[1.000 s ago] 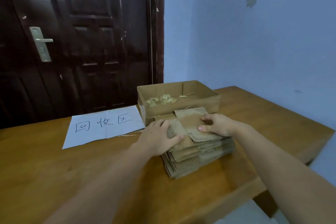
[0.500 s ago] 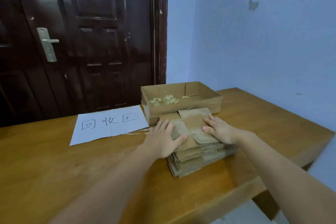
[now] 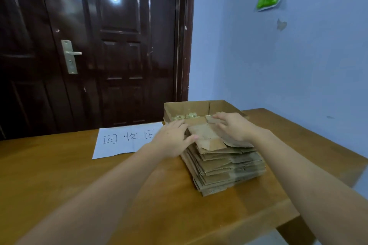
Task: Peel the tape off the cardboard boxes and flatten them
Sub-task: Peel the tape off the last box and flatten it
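Fingers of the left hand (image 3: 172,139) lie straight and close together along the left edge of the stack of flattened brown cardboard boxes (image 3: 225,167), thumb on its top sheet. Right hand (image 3: 235,127) spreads flat over the far right of the top sheet. Stack sits on the brown wooden table (image 3: 59,175), just before an open cardboard tray (image 3: 199,106), beside a white handwritten paper sheet (image 3: 125,139).
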Tool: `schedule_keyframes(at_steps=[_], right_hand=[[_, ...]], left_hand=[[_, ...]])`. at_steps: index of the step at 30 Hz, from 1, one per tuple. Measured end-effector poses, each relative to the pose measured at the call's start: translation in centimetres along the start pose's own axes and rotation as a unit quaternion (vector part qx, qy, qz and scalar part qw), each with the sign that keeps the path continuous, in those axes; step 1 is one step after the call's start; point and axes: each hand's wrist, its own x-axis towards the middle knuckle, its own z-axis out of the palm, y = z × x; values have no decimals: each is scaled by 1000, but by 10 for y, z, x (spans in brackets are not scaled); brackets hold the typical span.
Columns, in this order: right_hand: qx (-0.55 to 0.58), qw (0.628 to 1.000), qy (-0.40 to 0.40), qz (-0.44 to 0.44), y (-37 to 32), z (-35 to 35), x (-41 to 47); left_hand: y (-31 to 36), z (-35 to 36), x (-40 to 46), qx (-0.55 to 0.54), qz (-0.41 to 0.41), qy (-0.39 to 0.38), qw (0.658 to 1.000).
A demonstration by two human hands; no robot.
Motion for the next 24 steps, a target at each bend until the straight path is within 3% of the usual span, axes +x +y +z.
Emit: schedule_keyframes(at_steps=[5,10,16,24], right_hand=[[-6,995,17,-95,-83,3,29],[1,981,-26,-194,-203,37,65],[25,951,-79,-297,-361,86,105],[-5,913,-86,-398,-537,136,161]], left_hand=[[-53,-46,-42,45,-61,-7,997],[-131,-87,-113,104,-144,3,984],[-230,-128,-208,164,-251,13,954],[-369,-188,-288,225,-337,24,914]])
